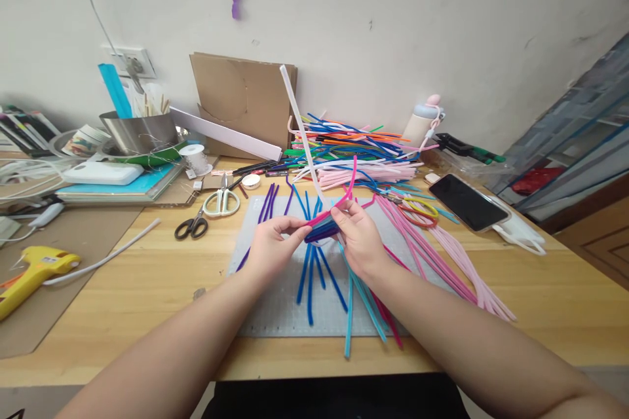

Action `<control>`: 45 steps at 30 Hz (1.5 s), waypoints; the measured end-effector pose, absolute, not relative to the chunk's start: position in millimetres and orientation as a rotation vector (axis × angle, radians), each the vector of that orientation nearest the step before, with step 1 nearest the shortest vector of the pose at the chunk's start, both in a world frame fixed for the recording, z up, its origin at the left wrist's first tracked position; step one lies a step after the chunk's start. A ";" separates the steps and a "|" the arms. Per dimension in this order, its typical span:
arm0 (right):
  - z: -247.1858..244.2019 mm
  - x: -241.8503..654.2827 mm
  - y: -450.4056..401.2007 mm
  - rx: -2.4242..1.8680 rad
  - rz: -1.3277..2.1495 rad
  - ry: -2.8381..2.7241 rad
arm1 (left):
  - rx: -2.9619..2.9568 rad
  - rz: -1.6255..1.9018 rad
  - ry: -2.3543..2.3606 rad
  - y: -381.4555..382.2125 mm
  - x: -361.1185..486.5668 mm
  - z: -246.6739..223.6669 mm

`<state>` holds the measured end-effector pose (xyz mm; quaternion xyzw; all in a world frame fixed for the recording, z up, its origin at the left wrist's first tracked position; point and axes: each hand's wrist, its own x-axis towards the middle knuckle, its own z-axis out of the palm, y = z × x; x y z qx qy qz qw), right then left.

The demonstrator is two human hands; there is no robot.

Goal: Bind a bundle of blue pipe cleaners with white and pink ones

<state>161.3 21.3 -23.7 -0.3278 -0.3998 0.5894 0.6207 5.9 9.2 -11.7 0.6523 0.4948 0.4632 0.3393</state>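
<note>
Between my hands is a bundle of pipe cleaners (322, 230), pink on top with blue and dark purple below. My left hand (282, 239) pinches its left end between thumb and fingers. At the right end, my right hand (358, 236) grips the bundle, with a bright pink end curving up past the fingers. A long white pipe cleaner (301, 127) rises from the bundle, tilted left. Beneath, loose blue pipe cleaners (310, 281), light blue pipe cleaners (361, 308) and purple pipe cleaners (268, 203) lie on the grey cutting mat (260, 314).
Two pairs of scissors, white-handled (221, 201) and black-handled (191, 228), lie left of the mat. Farther left is a yellow glue gun (39, 272). Behind sits a heap of coloured pipe cleaners (354, 150). Pink pipe cleaners (442, 255) and a phone (469, 201) lie to the right.
</note>
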 end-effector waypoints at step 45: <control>-12.1 160.5 9.1 -0.562 1.856 -1.186 | 1.864 1.135 0.807 -1.1 5.8 4.8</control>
